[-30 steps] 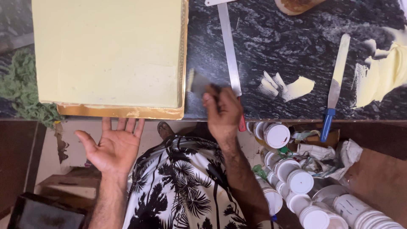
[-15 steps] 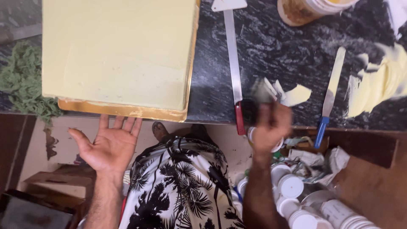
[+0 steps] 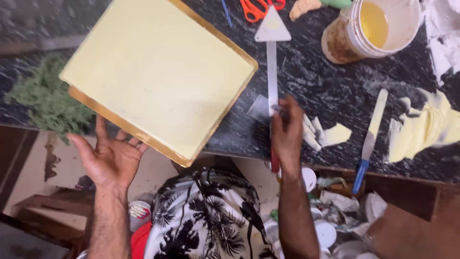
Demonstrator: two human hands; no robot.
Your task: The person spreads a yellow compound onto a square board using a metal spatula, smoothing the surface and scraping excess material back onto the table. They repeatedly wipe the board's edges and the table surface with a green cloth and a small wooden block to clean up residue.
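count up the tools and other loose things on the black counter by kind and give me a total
Cream-coated board with gold edge: 1
Spatulas: 2, one triangular-tipped under the right hand, one blue-handled
Bucket: 1
Orange scissors: 1
Green tuft: 1
Total: 6
The left hand is open below the board.

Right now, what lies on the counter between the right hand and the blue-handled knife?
In the head view, small pale yellow scraps lie between the right hand and the blue-handled knife; otherwise dark counter.
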